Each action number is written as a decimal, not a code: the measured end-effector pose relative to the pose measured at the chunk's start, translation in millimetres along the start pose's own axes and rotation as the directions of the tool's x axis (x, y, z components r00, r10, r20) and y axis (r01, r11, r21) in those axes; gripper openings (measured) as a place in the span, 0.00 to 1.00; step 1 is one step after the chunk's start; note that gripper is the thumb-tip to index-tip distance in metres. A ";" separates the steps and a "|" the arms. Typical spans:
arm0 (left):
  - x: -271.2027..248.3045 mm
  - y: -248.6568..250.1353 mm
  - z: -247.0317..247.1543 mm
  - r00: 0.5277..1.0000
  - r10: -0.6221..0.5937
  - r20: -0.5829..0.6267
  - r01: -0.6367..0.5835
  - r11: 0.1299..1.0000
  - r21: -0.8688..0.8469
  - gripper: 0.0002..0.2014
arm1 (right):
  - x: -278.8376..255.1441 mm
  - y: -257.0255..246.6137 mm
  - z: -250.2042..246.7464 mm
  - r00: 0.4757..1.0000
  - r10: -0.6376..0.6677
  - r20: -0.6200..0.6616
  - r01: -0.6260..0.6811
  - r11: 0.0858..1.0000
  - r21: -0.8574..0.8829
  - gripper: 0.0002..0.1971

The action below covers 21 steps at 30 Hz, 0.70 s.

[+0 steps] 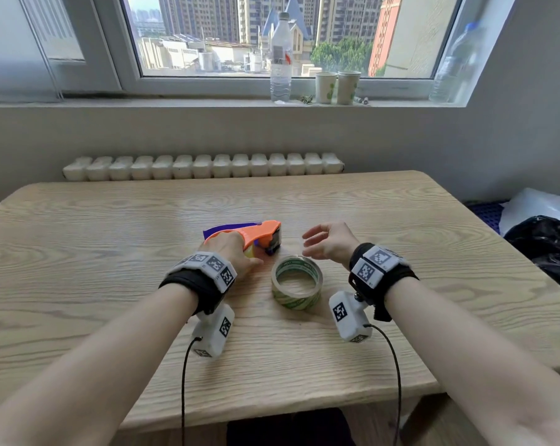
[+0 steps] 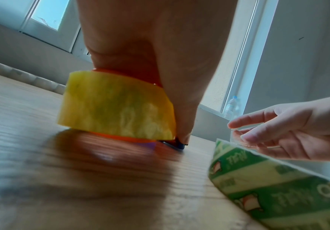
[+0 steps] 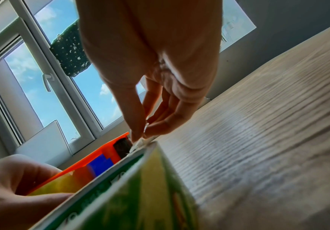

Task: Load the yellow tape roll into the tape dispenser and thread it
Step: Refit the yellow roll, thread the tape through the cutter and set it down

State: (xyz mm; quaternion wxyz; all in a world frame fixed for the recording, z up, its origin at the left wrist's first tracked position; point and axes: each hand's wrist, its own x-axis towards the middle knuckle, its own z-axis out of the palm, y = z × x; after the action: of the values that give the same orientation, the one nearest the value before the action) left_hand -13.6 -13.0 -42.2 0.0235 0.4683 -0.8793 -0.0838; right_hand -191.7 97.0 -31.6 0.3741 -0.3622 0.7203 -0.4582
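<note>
An orange and blue tape dispenser (image 1: 261, 231) lies on its side on the wooden table (image 1: 111, 252). The yellow tape roll (image 2: 116, 109) sits in it between the orange plates (image 2: 120, 138). My left hand (image 1: 240, 252) covers the roll from above, with the thumb down its right side, and grips it; the other fingers are hidden. In the right wrist view the yellow roll (image 3: 61, 185) shows under the dispenser's orange plate (image 3: 101, 155). My right hand (image 1: 314, 244) hovers just right of the dispenser's nose, fingers (image 2: 244, 123) loosely extended, holding nothing.
A second roll with green printing (image 1: 294, 298) lies flat on the table just in front of both hands. A water bottle (image 1: 280, 59) and two paper cups (image 1: 336, 86) stand on the windowsill. A black bag (image 1: 545, 243) lies off the table's right edge.
</note>
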 end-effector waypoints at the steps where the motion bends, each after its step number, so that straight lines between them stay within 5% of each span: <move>1: 0.7 1.0 0.4 1.000 -0.010 -0.002 0.010 1.000 0.009 0.21 | 0.8 1.3 -0.7 1.000 0.004 -0.002 -0.004 1.000 -0.003 0.20; 15: -0.7 9.7 3.3 1.000 -0.022 -0.013 0.023 0.998 0.065 0.21 | 3.5 8.6 -2.6 0.991 0.130 0.009 -0.131 0.989 0.066 0.30; 21: -1.2 11.5 4.7 0.998 -0.040 0.041 0.038 0.998 0.048 0.24 | 6.3 6.9 -3.0 0.981 0.196 -0.004 -0.196 0.979 -0.061 0.37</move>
State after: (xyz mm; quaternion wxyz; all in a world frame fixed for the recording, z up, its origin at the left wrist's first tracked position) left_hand -22.9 -5.1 -44.8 -0.0077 0.4839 -0.8720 -0.0734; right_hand -198.4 94.9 -38.4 0.4071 -0.3012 0.7658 -0.3963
